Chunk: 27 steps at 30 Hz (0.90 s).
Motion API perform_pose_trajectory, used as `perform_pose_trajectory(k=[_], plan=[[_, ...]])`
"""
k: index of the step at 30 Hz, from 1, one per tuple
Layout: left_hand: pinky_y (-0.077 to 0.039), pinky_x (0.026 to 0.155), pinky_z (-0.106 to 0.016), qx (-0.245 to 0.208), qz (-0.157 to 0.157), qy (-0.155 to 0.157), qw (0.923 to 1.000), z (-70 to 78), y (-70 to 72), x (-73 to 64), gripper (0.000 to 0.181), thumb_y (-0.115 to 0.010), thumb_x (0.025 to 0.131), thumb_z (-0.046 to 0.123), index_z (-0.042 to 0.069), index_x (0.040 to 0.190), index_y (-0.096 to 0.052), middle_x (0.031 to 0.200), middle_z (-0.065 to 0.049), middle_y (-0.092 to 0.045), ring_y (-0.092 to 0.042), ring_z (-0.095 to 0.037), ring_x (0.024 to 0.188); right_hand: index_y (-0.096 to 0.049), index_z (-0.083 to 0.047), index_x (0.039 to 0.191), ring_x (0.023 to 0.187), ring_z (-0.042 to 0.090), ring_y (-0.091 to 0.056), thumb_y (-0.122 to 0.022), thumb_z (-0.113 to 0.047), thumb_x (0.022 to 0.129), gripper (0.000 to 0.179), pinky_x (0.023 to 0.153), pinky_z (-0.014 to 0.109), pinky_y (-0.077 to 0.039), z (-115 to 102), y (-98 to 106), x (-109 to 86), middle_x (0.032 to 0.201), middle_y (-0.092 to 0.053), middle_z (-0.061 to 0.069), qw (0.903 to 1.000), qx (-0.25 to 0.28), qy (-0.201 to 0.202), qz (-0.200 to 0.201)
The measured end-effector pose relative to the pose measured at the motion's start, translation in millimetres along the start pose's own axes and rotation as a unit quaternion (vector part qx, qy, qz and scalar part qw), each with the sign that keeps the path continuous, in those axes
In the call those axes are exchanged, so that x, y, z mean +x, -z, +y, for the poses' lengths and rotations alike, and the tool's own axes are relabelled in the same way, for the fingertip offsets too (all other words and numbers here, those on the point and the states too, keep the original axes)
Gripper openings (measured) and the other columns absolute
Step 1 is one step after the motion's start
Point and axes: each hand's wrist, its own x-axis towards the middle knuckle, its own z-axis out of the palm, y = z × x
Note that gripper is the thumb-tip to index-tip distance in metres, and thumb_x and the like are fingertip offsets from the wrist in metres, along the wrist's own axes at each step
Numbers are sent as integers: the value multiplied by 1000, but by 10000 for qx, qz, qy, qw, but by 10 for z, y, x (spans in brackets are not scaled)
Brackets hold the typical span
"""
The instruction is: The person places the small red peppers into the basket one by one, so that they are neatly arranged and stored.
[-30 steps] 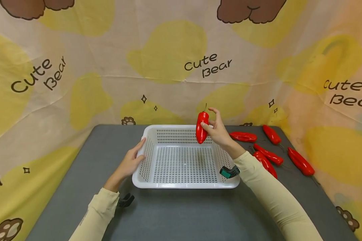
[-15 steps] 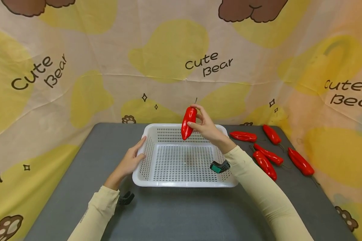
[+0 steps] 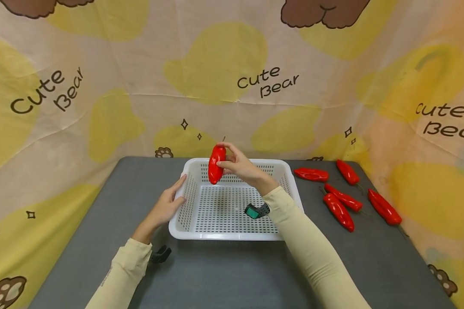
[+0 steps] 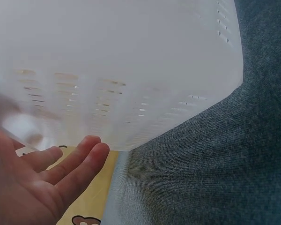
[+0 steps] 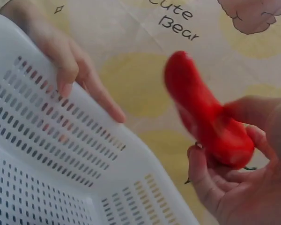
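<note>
A glossy red chili pepper [image 3: 215,166] is pinched between the thumb and fingers of my right hand [image 3: 245,168], its thin stem pointing up. It hangs over the far left part of a white perforated plastic basket [image 3: 228,236]. In the right wrist view the pepper [image 5: 196,105] appears beside the basket wall [image 5: 89,140]. My left hand [image 3: 165,209] holds the basket's left rim, thumb over the edge and fingers along the outside. Those fingers [image 4: 79,168] lie against the outer wall in the left wrist view. The basket bottom has no pepper on it.
Several more red chili peppers lie on the grey table right of the basket, among them one near the back [image 3: 311,174] and one by the right edge [image 3: 384,207]. A printed cloth [image 3: 216,64] hangs behind and along both sides of the table [image 3: 224,274].
My right hand has carried the chili pepper leftward across the basket, from its right half to above its left half. My left hand has stayed on the rim, and the basket has barely moved.
</note>
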Motion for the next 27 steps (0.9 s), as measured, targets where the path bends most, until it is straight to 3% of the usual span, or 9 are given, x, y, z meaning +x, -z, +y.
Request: perform_pose_trajectory(k=[7, 11, 15, 20, 27], plan=[[-62, 83, -51, 135, 28, -32, 9999, 17, 3, -7, 71, -49, 92, -5, -1, 159, -25, 163, -29, -25, -51, -51, 130, -31, -12, 153, 118, 30, -56, -57, 0, 97, 63, 84, 35, -56, 98, -132, 72, 144, -49, 23, 9991, -285, -252, -212], [-64, 78, -48, 132, 43, -43, 9999, 4, -5, -8, 70, -49, 93, -4, 0, 159, -26, 163, -28, -26, -56, -51, 125, -34, -16, 152, 124, 33, -55, -59, 0, 97, 63, 91, 41, -60, 209, -138, 109, 147, -47, 20, 9983, -307, -465, -187], [-63, 82, -48, 114, 97, -58, 9999, -19, -14, -7, 71, -49, 93, -4, 1, 159, -26, 164, -27, -25, -54, -50, 128, -36, -18, 153, 121, 36, -59, -60, -2, 97, 63, 97, 45, -59, 280, -126, 128, 147, -46, 19, 9976, -232, -611, -218], [-62, 85, -48, 72, 145, -72, 9998, -24, -14, -18, 70, -48, 92, -5, 0, 159, -26, 164, -27, -25, -52, -50, 130, -40, -18, 152, 120, 33, -58, -62, -3, 96, 61, 97, 45, -59, 336, -154, 141, 149, -46, 18, 9948, -386, -728, -600], [-64, 75, -45, 42, 104, -37, 9999, -15, -18, -30, 68, -47, 94, -4, 1, 159, -26, 161, -30, -30, -62, -51, 115, -44, -15, 151, 123, 33, -55, -64, -7, 95, 60, 101, 53, -55, 441, -217, 122, 146, -49, 17, 9892, -679, -983, -850]])
